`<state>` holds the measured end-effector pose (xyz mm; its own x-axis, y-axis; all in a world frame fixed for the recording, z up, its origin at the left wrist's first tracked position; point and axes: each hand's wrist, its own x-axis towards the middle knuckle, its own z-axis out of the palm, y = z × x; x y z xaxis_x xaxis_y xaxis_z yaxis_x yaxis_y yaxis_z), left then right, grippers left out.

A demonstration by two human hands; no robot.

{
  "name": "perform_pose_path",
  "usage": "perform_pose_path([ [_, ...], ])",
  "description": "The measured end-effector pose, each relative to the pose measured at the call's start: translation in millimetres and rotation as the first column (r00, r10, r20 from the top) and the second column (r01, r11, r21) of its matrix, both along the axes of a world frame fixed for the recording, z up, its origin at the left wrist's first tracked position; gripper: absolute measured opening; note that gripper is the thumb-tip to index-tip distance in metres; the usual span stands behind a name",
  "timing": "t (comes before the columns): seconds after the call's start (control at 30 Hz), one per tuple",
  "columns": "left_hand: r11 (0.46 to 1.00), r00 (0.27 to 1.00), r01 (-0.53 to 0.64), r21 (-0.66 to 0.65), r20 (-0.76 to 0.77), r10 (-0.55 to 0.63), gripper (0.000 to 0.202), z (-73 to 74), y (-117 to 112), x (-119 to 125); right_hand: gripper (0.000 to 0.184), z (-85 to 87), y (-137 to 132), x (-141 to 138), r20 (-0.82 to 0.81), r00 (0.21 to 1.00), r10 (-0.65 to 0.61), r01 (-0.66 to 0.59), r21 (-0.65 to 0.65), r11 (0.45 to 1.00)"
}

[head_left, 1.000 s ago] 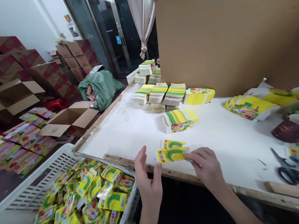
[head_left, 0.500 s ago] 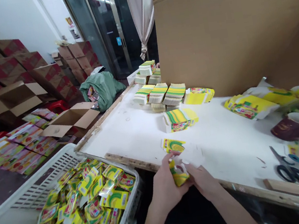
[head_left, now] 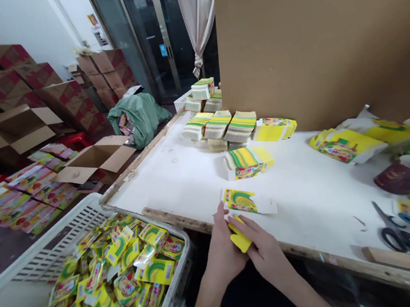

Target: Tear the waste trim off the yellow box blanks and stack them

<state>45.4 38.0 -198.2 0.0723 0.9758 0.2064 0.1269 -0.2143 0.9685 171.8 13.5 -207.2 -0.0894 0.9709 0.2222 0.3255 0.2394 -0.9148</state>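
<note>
Left hand (head_left: 222, 256) and right hand (head_left: 266, 254): each grip closed on one small yellow carton (head_left: 240, 239), held at the near edge of the bench (head_left: 311, 194). Flat printed carton (head_left: 241, 201) lies on the bench at its 12 o'clock, just beside. White basket (head_left: 49, 248) of packets (head_left: 129, 267) at 9 o'clock. Scissors (head_left: 398, 236) at 3 o'clock, well apart.

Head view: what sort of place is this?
Probably a small packing workshop: stacked red-and-brown cardboard cartons, a white plastic crate heaped with yellow-green sachets, bundled flat yellow-green printed boxes on the white worktable. Left hand and right hand pinch a yellow card piece.
</note>
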Motion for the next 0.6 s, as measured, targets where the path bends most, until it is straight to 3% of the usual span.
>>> perform_pose_path([
  [0.1, 0.989, 0.981, -0.136, 0.056, -0.132, 0.142, 0.081, -1.8, 3, -3, 0.045, -8.1, 8, 4, -0.204, 0.95, -0.235, 0.217, -0.104, 0.971],
  [0.17, 0.984, 0.983, -0.176, -0.041, 0.052, 0.178, 0.073, -1.5, 4, -2, 0.044, -11.5, 12, 5, -0.341, 0.884, -0.32, 0.269, -0.189, 0.945],
  [0.23, 0.972, 0.901, -0.125, -0.199, 0.388, 0.195, 0.06, 0.7, 3, 2, 0.044, -13.0, 12, 3, -0.336, 0.893, -0.298, 0.255, -0.167, 0.952],
  [0.33, 0.94, 0.61, 0.009, -0.341, 0.747, 0.265, 0.041, 8.1, 1, 11, 0.047, -14.3, 5, -3, -0.126, 0.973, -0.194, 0.194, -0.01, 0.981],
  [0.43, 0.939, 0.429, 0.084, -0.333, 0.863, 0.267, 0.034, 16.5, 1, 16, 0.047, -13.8, -2, -5, 0.028, 0.995, -0.093, 0.089, 0.12, 0.989],
  [0.53, 0.95, 0.366, 0.091, -0.299, 0.897, 0.248, 0.026, 19.0, 1, 20, 0.043, -8.8, -2, -4, 0.057, 0.998, -0.002, -0.007, 0.17, 0.985],
  [0.6, 0.957, 0.341, 0.067, -0.281, 0.908, 0.243, 0.018, 16.9, -1, 25, 0.041, -4.2, 0, -7, -0.007, 1.0, -0.001, 0.003, 0.146, 0.989],
])
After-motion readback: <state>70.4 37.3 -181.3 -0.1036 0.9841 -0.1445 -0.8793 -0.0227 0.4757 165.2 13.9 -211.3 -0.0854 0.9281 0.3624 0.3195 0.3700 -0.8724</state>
